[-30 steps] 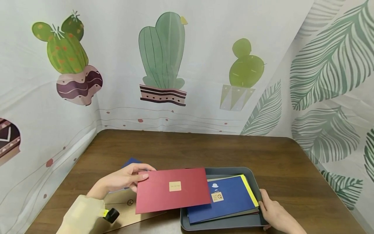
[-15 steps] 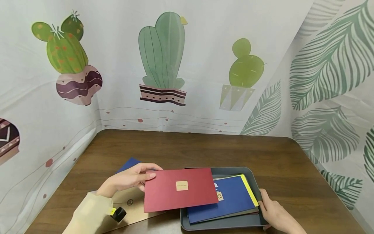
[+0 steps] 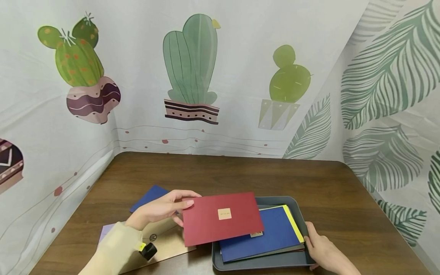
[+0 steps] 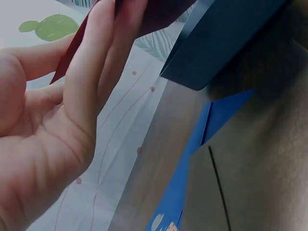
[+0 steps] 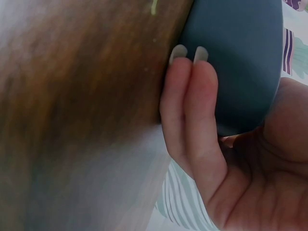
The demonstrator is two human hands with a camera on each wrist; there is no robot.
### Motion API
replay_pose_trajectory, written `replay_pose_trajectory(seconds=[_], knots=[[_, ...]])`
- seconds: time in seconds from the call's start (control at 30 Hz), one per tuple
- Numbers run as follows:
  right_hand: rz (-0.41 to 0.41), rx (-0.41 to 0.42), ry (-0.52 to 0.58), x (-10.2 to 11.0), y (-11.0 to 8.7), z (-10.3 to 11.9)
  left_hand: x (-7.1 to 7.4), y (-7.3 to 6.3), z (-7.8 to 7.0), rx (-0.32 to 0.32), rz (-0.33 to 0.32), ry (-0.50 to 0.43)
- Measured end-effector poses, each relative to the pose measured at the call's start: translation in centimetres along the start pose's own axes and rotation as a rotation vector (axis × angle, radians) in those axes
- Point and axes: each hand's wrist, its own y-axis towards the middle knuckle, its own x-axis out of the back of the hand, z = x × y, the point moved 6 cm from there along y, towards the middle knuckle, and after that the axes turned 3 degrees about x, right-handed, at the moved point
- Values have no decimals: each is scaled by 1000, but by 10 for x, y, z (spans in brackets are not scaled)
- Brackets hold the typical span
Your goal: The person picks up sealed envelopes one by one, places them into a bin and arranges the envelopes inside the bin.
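Observation:
My left hand (image 3: 163, 208) pinches the left edge of a dark red envelope (image 3: 207, 227) with a small tan square label. The envelope is tilted, its right part above the grey tray (image 3: 264, 264). Inside the tray lies a blue envelope (image 3: 275, 231) on top of a yellow-edged one and others, its label partly covered by the red envelope. My right hand (image 3: 324, 248) grips the tray's right wall. In the right wrist view, two fingers (image 5: 199, 96) press along the tray's outer side (image 5: 236, 72). The left wrist view shows the red envelope (image 4: 161, 14) between thumb and fingers.
Left of the tray, a brown kraft envelope (image 3: 172, 244) lies on the wooden table (image 3: 233, 172). A blue envelope (image 3: 149, 196) and a lilac one (image 3: 105, 230) stick out around it, partly hidden by the left arm. A cactus-printed cloth (image 3: 240, 76) hangs behind the table.
My left hand has moved to the right with the red envelope, which now covers more of the blue envelope's label. The right hand and the tray have stayed put.

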Motion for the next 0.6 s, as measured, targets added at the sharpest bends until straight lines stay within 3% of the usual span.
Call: replay_pose_trajectory(seconds=[0.23, 0.6], knots=[[-13, 8, -20, 1, 0, -1, -8, 11, 4, 40, 6, -10], [-3, 10, 7, 0, 1, 0, -20, 20, 2, 17, 71, -61]])
